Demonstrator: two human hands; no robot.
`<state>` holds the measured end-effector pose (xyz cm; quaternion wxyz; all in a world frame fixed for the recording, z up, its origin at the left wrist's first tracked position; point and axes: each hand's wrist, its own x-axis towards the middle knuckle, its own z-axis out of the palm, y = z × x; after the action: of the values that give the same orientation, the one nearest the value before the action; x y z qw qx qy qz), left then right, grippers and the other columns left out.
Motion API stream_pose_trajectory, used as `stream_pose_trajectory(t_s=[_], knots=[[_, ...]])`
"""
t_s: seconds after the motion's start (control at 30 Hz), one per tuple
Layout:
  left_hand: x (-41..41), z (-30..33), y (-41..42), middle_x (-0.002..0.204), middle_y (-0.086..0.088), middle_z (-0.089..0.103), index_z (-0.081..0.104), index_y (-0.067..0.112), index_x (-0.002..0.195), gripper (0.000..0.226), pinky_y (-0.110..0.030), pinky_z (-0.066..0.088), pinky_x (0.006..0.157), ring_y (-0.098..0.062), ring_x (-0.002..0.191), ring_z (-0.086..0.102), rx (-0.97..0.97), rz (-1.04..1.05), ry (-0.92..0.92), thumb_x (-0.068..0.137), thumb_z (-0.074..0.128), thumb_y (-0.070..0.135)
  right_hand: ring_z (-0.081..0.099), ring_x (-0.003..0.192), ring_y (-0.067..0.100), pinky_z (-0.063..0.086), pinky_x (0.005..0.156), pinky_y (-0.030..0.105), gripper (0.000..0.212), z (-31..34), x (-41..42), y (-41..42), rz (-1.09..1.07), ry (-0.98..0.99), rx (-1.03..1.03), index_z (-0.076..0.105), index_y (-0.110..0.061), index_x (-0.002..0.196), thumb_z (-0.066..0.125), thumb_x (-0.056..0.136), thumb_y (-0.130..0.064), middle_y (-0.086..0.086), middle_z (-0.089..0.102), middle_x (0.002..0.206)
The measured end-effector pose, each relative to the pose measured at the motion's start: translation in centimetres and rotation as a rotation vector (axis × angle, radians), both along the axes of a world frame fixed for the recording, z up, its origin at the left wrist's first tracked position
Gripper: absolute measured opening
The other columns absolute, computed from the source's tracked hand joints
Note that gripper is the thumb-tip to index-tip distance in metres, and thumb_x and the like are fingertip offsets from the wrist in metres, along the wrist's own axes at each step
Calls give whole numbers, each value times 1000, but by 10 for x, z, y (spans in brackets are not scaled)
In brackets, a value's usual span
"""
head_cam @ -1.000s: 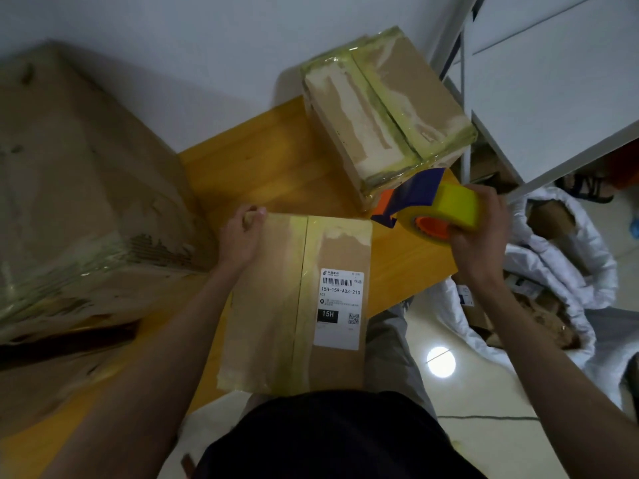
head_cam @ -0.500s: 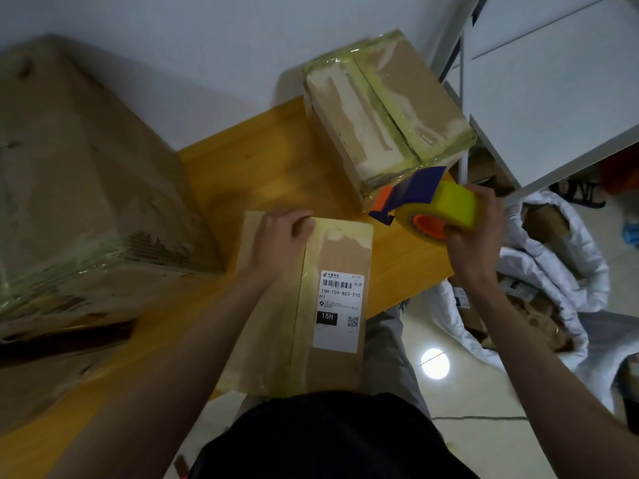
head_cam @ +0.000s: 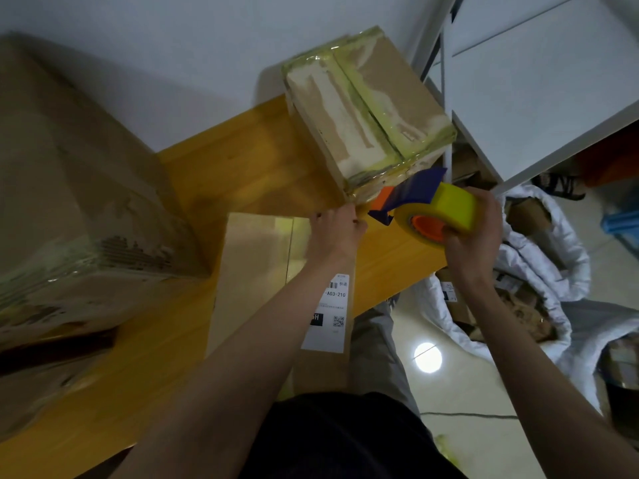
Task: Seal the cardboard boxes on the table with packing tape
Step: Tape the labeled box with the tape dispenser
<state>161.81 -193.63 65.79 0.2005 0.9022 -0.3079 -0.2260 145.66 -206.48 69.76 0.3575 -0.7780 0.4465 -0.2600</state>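
- Right hand (head_cam: 473,233) grasps the tape dispenser (head_cam: 428,205) around its yellow roll, blue-and-orange cutter end pointing left, held above the table (head_cam: 242,174) edge.
- Left hand (head_cam: 337,229) lies on the far right corner of the flat box (head_cam: 256,271), fingers curled near the cutter; whether it pinches a tape end cannot be told.
- Flat box: just left of the dispenser; long axis runs away from the person. The left hand is nearer.
- Count: three cardboard boxes — flat box, taped box (head_cam: 366,108) behind, large box (head_cam: 76,202) at left; one dispenser.
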Motion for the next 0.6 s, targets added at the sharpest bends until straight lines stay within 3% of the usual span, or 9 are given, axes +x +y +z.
stream_pose_trajectory(t_s=[0.17,0.3,0.43,0.5,0.6], knots=[[0,-1,-21,104,-12,69,56,9,114,18,-39,47,89,-30,99,64,90,18,45,103,51,23,51,117,30,43,89,40,61,1,-7,0,-4,1,17,55,-11,128,64,68,-1,13,56,123],[16,-4,-14,99,-7,71,66,7,108,14,-34,53,79,-19,86,66,-73,-37,263,99,56,11,51,117,26,38,83,27,60,2,-9,5,10,-9,43,54,-14,128,64,70,-8,10,57,125],[26,-5,17,83,6,64,66,12,103,15,-22,38,62,-1,66,52,-122,-267,246,101,57,24,51,114,22,42,86,24,59,4,-4,10,24,-30,52,55,-12,128,64,69,-10,11,58,125],[28,-7,26,79,10,57,64,14,99,18,-25,35,69,-3,67,49,-111,-317,139,102,56,30,51,112,20,42,86,22,60,6,-2,12,40,-36,46,55,-8,127,62,67,-9,13,58,124],[37,-6,39,102,5,63,66,18,109,24,-28,39,80,-12,92,58,-125,-315,88,99,58,37,54,109,23,44,82,32,58,10,1,12,49,-41,59,55,-11,126,62,68,-10,13,59,120]])
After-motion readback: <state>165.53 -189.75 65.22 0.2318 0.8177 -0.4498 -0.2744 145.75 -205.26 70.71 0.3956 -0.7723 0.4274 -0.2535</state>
